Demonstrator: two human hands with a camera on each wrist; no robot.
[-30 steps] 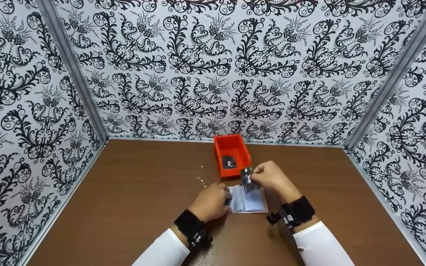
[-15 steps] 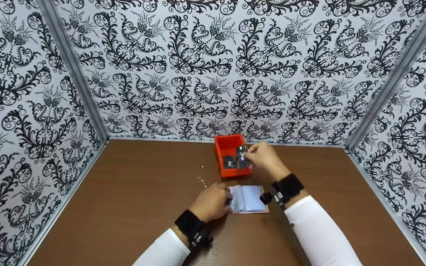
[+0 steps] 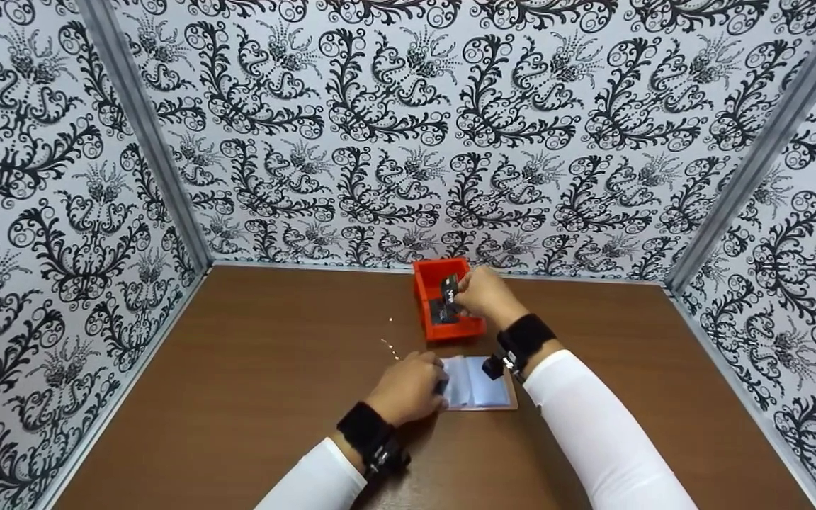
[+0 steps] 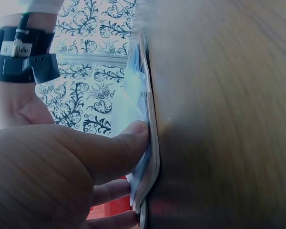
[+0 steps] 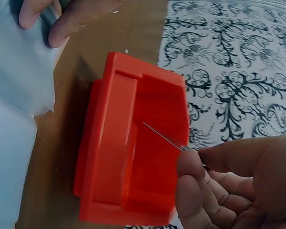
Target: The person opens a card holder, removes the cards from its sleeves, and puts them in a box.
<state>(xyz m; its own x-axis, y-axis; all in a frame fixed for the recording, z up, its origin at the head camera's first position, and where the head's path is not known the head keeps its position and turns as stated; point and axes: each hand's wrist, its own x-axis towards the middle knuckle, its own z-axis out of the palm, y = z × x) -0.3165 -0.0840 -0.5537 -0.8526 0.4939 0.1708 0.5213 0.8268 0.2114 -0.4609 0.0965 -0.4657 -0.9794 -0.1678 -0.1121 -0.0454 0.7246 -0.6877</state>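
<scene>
My right hand (image 3: 489, 294) pinches a dark card (image 3: 449, 289) between thumb and fingers, inside the mouth of an orange-red plastic bin (image 3: 455, 331). The right wrist view catches that card (image 5: 161, 135) nearly edge-on. Another dark card (image 3: 436, 310) lies in the bin, partly covered by the held one. In front of the bin a small card holder (image 3: 487, 388) with clear plastic sleeves lies spread on the table. My left hand (image 3: 409, 386) grips its left side. In the left wrist view the thumb presses on the sleeves (image 4: 132, 102), with fingers at the edge.
The brown table (image 3: 273, 354) meets patterned panels (image 3: 380, 142) at the back and both sides. Small pale specks (image 3: 392, 348) show on the table left of the bin. The bin stands close to the back panel.
My right hand has carried the card from above the card holder forward and left into the bin, where it now overlaps the other card. My left hand has stayed on the card holder.
</scene>
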